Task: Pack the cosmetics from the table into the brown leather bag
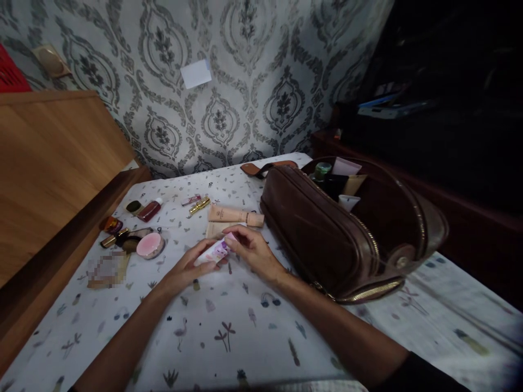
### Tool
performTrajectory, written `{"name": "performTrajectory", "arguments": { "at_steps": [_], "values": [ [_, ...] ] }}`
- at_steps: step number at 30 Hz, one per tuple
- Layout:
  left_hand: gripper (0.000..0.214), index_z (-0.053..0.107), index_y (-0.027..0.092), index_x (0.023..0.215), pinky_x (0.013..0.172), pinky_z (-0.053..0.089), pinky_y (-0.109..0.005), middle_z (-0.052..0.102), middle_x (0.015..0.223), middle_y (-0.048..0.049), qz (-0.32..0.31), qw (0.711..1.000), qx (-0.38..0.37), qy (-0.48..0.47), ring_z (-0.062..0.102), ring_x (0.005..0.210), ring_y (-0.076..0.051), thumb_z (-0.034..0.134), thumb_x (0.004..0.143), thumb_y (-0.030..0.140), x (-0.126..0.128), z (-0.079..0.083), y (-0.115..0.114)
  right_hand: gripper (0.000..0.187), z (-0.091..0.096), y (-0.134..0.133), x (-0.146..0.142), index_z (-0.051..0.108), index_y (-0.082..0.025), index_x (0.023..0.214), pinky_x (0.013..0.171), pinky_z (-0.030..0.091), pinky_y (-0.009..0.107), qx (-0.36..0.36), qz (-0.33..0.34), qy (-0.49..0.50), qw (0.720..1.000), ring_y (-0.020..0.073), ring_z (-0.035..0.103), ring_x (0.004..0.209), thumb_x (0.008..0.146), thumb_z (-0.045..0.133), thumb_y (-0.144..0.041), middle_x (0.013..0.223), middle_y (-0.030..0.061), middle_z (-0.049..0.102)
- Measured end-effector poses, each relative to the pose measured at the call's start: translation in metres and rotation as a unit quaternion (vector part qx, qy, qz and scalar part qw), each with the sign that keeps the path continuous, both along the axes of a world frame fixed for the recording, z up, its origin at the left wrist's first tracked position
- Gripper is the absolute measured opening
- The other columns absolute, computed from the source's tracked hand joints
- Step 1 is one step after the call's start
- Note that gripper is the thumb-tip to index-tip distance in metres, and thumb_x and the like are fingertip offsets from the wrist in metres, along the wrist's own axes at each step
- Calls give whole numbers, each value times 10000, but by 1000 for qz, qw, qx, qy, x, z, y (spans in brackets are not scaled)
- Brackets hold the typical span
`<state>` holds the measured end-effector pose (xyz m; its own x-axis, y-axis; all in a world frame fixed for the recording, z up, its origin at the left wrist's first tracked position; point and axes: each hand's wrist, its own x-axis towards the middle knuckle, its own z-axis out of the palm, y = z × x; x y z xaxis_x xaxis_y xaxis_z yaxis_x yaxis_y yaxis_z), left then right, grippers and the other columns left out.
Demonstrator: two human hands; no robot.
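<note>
My left hand (188, 268) is closed round the body of a small white tube (213, 252) with pink and purple print. At its upper right end, the fingers of my right hand (254, 251) grip the same tube. Just beyond my hands lie a peach-coloured tube (231, 214) and a paler beige tube (214, 228), partly hidden by my fingers. A brown leather toiletry bag (316, 231) stands unzipped to the right of my right hand, with a white-capped tube (348, 202), a green-lidded container (322, 171) and other items inside.
On the patterned white cloth (229, 337) at the left are a pink round compact (150, 245), a dark red bottle (149, 210) and several other cosmetics. A gold tube (200, 206) lies farther back. A wooden panel (61, 163) rises at the left, and a papered wall stands behind.
</note>
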<state>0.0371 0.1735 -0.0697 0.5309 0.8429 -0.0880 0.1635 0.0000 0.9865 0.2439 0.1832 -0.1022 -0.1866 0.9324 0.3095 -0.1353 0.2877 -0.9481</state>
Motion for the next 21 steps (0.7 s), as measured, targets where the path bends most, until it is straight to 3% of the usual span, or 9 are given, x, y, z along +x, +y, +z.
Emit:
{"name": "performTrajectory", "arguments": {
  "at_steps": [4,7,10,13,15,18,21],
  "values": [
    [530,600,168,1288,704,527,-262,701,985,-66,17,998,20,51,670,831,-194,689,857,464,12,-4,-9,341,7,-4,0,647,-189,938,687,439,279,20,-28,-42,999,163,544,750,890,610,-524,807,16,597],
    [408,636,155,1200,610,498,-242,679,831,-27,67,984,112,120,619,690,-157,611,904,435,21,-12,-15,409,8,-6,1,562,-200,749,631,374,280,34,-92,-143,985,158,493,674,936,506,-560,696,3,538],
    [349,638,163,1194,741,524,-278,710,887,-35,83,953,233,173,641,760,-168,574,928,380,25,-16,-17,496,9,-7,1,454,-219,645,600,316,293,21,-121,-225,967,156,452,596,965,401,-595,599,-11,470],
    [329,637,179,1201,845,518,-298,727,979,-48,84,937,290,177,663,857,-181,563,942,366,23,-15,-17,522,9,-8,1,435,-224,638,597,312,293,18,-116,-231,966,156,452,585,969,359,-621,588,-14,458],
    [326,641,180,1180,778,526,-279,712,883,-30,84,943,272,169,655,781,-166,570,944,393,21,-15,-17,530,10,-8,0,455,-219,653,604,330,289,23,-101,-208,973,155,463,605,959,378,-645,610,-11,474],
    [345,636,171,1100,550,488,-227,625,681,23,80,976,159,124,587,557,-124,579,934,468,19,-13,-18,544,11,-8,1,486,-208,681,620,365,282,23,-53,-163,985,153,473,643,943,420,-681,652,-10,490],
    [379,616,170,1036,435,439,-197,632,721,18,71,995,47,55,581,497,-105,610,904,524,19,-10,-18,547,12,-8,2,514,-201,715,636,388,279,17,-2,-125,992,153,484,668,935,450,-697,680,-10,499]
  ]
}}
